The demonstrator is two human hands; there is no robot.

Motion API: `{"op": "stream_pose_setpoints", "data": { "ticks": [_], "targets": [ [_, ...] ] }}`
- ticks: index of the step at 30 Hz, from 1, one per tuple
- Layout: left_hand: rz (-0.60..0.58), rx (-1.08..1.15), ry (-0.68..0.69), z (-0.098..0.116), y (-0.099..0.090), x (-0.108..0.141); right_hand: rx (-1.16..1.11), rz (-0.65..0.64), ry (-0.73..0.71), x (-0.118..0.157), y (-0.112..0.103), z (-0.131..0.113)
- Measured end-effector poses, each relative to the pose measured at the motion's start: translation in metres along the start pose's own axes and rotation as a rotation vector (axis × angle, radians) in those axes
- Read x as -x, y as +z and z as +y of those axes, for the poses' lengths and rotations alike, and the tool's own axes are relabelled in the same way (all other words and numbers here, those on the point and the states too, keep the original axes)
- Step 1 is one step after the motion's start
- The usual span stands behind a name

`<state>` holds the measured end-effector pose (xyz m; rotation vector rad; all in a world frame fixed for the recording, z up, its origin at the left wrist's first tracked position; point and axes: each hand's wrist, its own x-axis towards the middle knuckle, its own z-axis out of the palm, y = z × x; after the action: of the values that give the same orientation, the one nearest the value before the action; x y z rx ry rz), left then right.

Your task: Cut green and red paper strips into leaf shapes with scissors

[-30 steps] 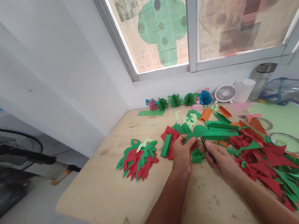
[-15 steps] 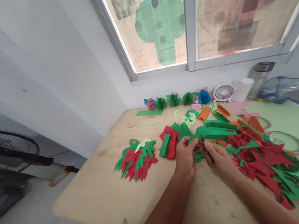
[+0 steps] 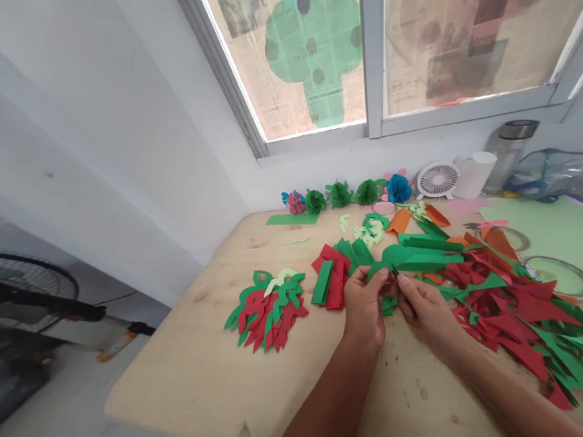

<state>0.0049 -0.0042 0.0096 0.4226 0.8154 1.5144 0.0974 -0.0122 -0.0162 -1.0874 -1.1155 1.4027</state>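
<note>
My left hand (image 3: 365, 300) pinches a piece of green paper (image 3: 380, 267) over the wooden table (image 3: 185, 371). Close beside it, my right hand (image 3: 421, 303) is closed around a small dark-tipped tool, probably scissors, whose tips (image 3: 395, 271) touch the paper; its handles are hidden in the fingers. Folded red paper (image 3: 337, 278) with a green strip (image 3: 322, 282) on it lies just left of my left hand. Farther left is a pile of red and green leaf-shaped cutouts (image 3: 265, 313) with a pale green piece (image 3: 280, 281) on top.
Red scraps (image 3: 514, 314) and green scraps heap up at the right. Paper flowers (image 3: 340, 194), a small white fan (image 3: 438, 181) and a bottle (image 3: 508, 157) line the wall. Tape rings (image 3: 562, 276) lie on a pale green sheet (image 3: 560, 230). A large black fan (image 3: 31, 293) stands left of the table.
The view has shifted very slightly. Both hands keep nearly the same pose, with the green paper and the dark tool still between them.
</note>
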Motion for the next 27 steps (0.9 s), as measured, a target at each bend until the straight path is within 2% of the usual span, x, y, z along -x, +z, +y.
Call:
{"op": "stream_pose_setpoints", "data": {
  "ticks": [27],
  "targets": [
    [0.003,0.009,0.009,-0.0016,-0.001,-0.0002,0.03,-0.005,-0.011,-0.0017,-0.0012,0.0005]
  ]
}}
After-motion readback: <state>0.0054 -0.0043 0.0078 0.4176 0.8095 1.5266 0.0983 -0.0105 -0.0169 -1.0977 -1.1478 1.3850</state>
